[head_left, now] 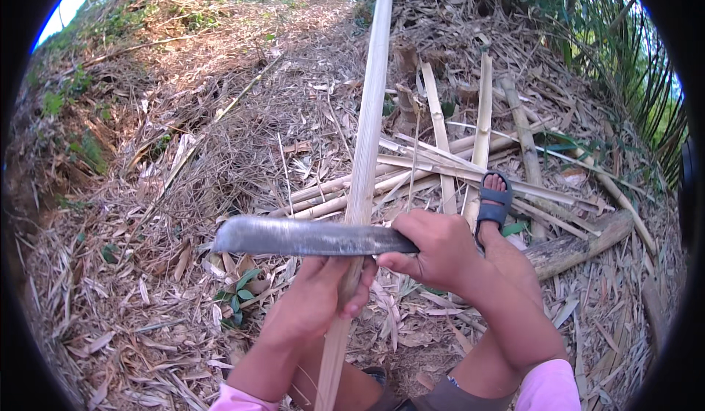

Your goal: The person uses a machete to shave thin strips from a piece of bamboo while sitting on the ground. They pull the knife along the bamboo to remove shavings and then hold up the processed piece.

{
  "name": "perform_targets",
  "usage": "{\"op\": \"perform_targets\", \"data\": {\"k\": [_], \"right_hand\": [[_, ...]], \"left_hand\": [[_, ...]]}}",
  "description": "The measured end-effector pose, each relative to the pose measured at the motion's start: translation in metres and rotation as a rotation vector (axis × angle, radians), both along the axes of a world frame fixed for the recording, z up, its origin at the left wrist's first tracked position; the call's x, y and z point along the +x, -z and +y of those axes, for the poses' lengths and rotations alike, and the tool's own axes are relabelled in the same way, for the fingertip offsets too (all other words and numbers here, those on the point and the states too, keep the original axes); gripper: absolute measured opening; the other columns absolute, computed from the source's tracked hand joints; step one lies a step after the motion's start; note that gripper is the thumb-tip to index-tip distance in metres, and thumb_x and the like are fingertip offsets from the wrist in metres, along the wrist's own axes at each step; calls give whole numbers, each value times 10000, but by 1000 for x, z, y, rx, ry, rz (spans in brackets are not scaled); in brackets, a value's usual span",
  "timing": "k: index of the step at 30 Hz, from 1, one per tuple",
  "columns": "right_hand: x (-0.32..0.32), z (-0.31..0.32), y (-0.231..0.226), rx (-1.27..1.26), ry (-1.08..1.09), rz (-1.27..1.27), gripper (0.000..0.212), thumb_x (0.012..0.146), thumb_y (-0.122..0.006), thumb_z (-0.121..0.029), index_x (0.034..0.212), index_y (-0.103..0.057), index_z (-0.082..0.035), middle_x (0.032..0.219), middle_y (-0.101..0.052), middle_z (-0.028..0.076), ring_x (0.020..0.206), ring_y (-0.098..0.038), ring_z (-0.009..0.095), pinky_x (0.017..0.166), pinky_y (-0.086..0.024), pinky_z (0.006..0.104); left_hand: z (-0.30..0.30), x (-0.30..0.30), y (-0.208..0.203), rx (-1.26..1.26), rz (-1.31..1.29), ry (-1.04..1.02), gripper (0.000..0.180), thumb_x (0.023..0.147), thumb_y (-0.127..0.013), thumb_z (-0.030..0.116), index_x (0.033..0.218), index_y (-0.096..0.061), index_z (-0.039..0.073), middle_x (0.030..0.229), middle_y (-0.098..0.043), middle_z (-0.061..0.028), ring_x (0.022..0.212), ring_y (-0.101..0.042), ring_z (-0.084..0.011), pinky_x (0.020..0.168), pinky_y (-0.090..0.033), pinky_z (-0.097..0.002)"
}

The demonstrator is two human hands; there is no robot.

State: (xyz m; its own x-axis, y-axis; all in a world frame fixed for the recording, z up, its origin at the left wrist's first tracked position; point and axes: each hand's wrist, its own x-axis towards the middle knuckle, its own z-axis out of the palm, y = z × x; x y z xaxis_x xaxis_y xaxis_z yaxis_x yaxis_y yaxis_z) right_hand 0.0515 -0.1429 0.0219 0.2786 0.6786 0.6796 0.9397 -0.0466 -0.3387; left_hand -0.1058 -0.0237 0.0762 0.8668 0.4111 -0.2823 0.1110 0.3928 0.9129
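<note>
A long pale split bamboo strip (369,121) runs from between my legs up and away, tilted slightly to the right at its far end. My left hand (321,293) is wrapped round its lower part. In my right hand (440,248) is a machete (305,236); its handle is hidden inside the closed fingers. The broad grey blade points left and lies across the strip, just above my left hand. Whether the edge bites into the bamboo I cannot tell.
Several split bamboo strips (439,132) and poles lie crossed ahead to the right, near my sandalled foot (495,198). A thick log (584,246) lies beyond that leg. Dry leaves (147,323) cover the ground. Cut stumps (406,103) and standing bamboo (653,81) are farther off.
</note>
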Motion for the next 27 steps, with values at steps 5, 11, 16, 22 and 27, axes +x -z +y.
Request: {"op": "perform_targets", "data": {"k": [5,11,16,22,27], "right_hand": [[-13,-17,5,-50,-42,-84,649,738,-649,-728,704,-580,-84,579,-524,52,490,-591,216,451,-461,337],[-17,-26,17,27,79,-99,658,738,-649,-729,626,-530,-92,499,-469,42,425,-556,217,429,-450,328],[4,-24,28,23,191,-98,661,747,-640,-728,622,-525,-89,501,-506,59,428,-570,221,421,-450,338],[-12,-25,16,5,163,-106,649,765,-632,-713,617,-520,-91,495,-511,57,430,-574,223,427,-461,343],[8,-25,24,-41,231,-188,631,669,-625,-770,638,-514,-150,537,-494,-19,484,-560,176,492,-287,361]], "left_hand": [[-17,-19,35,-25,46,85,324,1030,-451,278,1270,-441,60,726,-527,-56,445,-432,-101,405,-352,-225],[-35,-17,44,116,100,38,260,1047,-428,260,1213,-447,61,709,-450,-23,428,-361,-68,383,-276,-219],[-43,-9,27,53,187,-35,252,1061,-400,264,1136,-482,38,706,-435,-26,425,-346,-59,374,-247,-215],[-41,-11,26,107,132,-33,249,1066,-400,258,1100,-490,28,684,-412,-24,419,-346,-61,364,-249,-220],[-44,-13,25,149,153,1,264,1071,-386,257,1083,-495,17,666,-423,-20,409,-355,-57,356,-264,-214]]}}
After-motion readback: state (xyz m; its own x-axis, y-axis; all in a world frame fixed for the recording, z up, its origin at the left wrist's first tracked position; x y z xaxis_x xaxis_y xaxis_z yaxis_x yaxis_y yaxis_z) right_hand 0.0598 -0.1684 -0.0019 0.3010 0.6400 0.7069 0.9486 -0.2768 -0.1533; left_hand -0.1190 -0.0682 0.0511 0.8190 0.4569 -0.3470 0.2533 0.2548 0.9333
